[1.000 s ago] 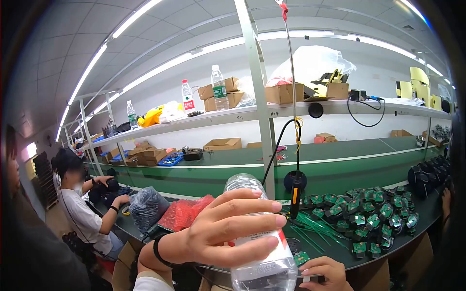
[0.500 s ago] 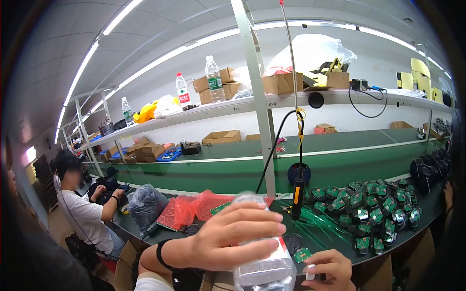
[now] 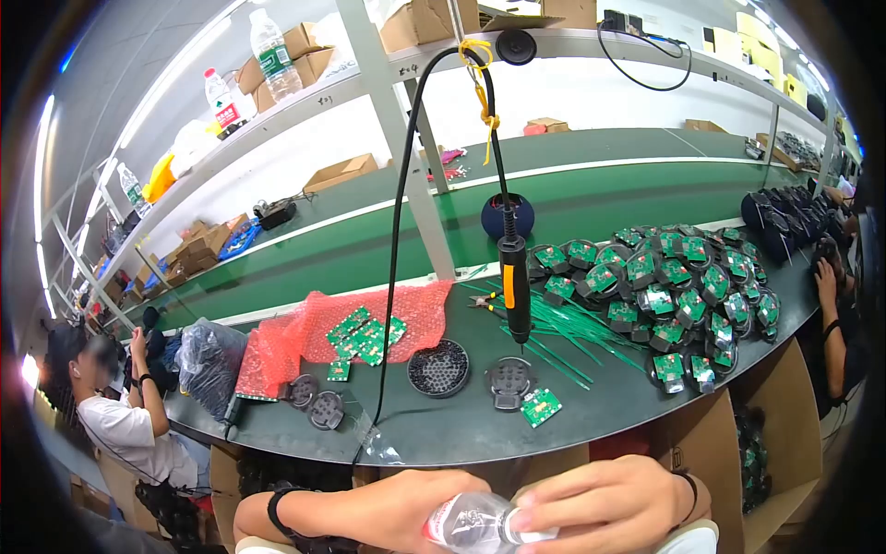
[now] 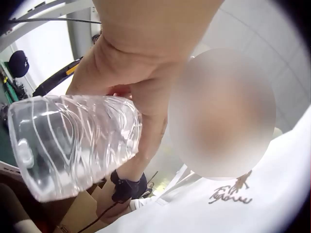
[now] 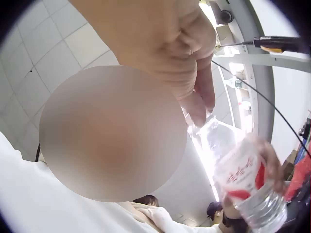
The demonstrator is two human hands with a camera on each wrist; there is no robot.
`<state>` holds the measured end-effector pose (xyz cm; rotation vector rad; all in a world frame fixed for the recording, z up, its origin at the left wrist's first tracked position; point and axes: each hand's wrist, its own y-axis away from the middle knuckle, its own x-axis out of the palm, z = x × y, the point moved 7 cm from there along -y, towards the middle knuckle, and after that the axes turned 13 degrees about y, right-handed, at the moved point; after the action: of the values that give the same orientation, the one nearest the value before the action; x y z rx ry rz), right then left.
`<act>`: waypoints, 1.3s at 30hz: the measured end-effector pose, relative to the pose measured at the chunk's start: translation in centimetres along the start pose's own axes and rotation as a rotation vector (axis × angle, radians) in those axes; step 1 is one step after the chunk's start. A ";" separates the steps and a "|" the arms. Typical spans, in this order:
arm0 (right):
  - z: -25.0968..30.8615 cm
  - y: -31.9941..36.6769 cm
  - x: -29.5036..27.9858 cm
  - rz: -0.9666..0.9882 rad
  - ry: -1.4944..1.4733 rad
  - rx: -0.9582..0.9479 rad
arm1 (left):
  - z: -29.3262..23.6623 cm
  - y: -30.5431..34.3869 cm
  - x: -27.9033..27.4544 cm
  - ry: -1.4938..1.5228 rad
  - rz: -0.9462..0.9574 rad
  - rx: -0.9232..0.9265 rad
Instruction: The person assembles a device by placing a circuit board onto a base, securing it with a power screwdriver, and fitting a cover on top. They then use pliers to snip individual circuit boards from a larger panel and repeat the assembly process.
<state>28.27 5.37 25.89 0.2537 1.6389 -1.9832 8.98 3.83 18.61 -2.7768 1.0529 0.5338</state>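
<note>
My left hand (image 3: 406,508) grips a clear plastic bottle (image 3: 472,519) with a red and white label, held low in front of the bench edge. In the left wrist view the ridged, see-through lower part of the bottle (image 4: 73,145) sticks out from under the hand. My right hand (image 3: 609,503) is at the bottle's neck, fingers pinching the white cap (image 3: 537,534) at its mouth. In the right wrist view the fingertips meet the neck, and the label (image 5: 243,170) faces the camera. The fingers of the right hand partly hide the cap.
On the bench lie a green circuit board (image 3: 541,406), round black parts (image 3: 438,367), red bubble wrap (image 3: 425,319), green ties (image 3: 572,323) and a heap of parts with boards (image 3: 664,286). A black-and-orange electric screwdriver (image 3: 513,286) hangs above. People sit at both sides.
The bottle has come down from in front of the bench toward my body, and my right hand has brought the white cap to its neck. My head view has tilted down.
</note>
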 end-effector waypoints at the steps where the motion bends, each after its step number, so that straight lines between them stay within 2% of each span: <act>1: -0.4 0.2 0.0 0.002 0.005 0.002 | 0.9 -0.1 -0.4 0.001 0.003 0.005; 3: -1.1 1.0 1.1 0.123 -0.124 -0.095 | 3.4 0.1 1.2 0.202 0.338 -0.164; 4: -1.6 1.3 1.4 0.119 -0.116 -0.140 | 4.4 0.0 1.5 0.257 0.416 -0.170; 5: -1.7 1.6 1.5 0.117 -0.112 -0.146 | 5.5 -0.1 1.6 0.249 0.415 -0.168; 7: -3.2 2.9 2.6 0.250 0.023 0.043 | 6.1 -0.4 1.9 0.355 0.454 -0.085; 8: -3.9 3.7 3.3 0.337 0.128 0.062 | 5.8 -0.8 1.6 0.347 0.427 -0.111; 9: -4.3 4.4 4.1 0.332 0.131 0.054 | 5.4 -0.8 1.8 0.337 0.424 -0.112; 11: -5.8 5.7 6.0 0.316 0.384 0.044 | 6.4 -0.7 0.9 0.059 0.180 -0.314; 12: -7.0 5.7 6.4 0.216 0.392 0.126 | 5.6 -0.8 0.5 -0.071 0.070 -0.398; 13: -7.0 5.5 6.8 0.213 0.391 0.116 | 5.0 -0.7 0.4 -0.078 0.061 -0.399; 15: -8.8 5.5 5.8 0.022 0.158 0.352 | 3.7 -0.3 -0.8 -0.102 -0.047 -0.358; 16: -9.5 6.3 5.5 0.044 -0.094 0.521 | 2.6 0.4 -2.2 -0.056 -0.046 -0.398; 17: -9.8 6.6 4.6 -0.045 -0.238 0.561 | 0.3 1.5 -5.1 -0.300 -0.264 -0.115; 18: -10.6 7.3 4.0 -0.062 -0.218 0.587 | -1.1 2.6 -8.2 -0.059 -0.375 -0.015; 19: -11.3 8.1 3.5 -0.080 -0.197 0.615 | -2.6 3.9 -11.3 0.147 -0.608 0.005; 20: -11.9 9.0 3.6 -0.080 -0.201 0.614 | -5.2 4.1 -14.7 0.189 -0.811 0.298; 21: -13.2 11.0 4.3 -0.018 -0.039 0.763 | -7.0 4.0 -18.5 0.185 -0.855 0.422; 22: -14.4 13.1 4.8 0.050 0.130 0.909 | -9.7 3.8 -21.5 0.084 -1.007 0.569; 23: -14.9 14.6 5.5 0.062 0.130 0.910 | -11.4 3.0 -25.3 0.074 -1.144 0.635; 25: -16.4 18.4 5.3 -0.044 0.409 1.053 | -15.1 -0.2 -32.1 -0.014 -1.132 0.686; 26: -16.7 19.6 5.4 -0.092 0.474 1.074 | -15.8 -1.3 -37.0 -0.066 -1.222 0.630; 27: -17.1 20.5 6.0 -0.093 0.472 1.077 | -16.6 -2.3 -41.3 -0.121 -1.308 0.571; 28: -17.0 20.9 6.4 -0.064 0.599 1.008 | -17.9 -4.3 -43.2 -0.140 -1.311 0.580; 29: -16.9 20.9 6.5 -0.034 0.726 0.939 | -19.0 -6.4 -45.0 -0.157 -1.310 0.590; 31: -17.0 20.7 7.0 0.003 0.765 0.953 | -19.9 -9.9 -50.8 -0.070 -1.226 0.627; 35: -17.6 20.4 6.8 0.062 0.799 0.980 | -20.2 -14.4 -57.8 -0.020 -1.241 0.681; 36: -17.7 20.4 6.8 0.054 0.795 0.965 | -19.6 -14.8 -60.4 0.018 -1.203 0.655; 38: -17.4 20.7 6.8 0.069 0.779 0.979 | -17.7 -16.1 -59.7 0.062 -1.124 0.585; 39: -17.4 20.3 6.6 0.067 0.776 0.962 | -16.5 -16.8 -62.1 0.117 -1.010 0.549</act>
<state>29.96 17.82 1.46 1.5509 0.8279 -2.6453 -18.45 50.87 56.65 -2.4007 -0.2521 -0.0597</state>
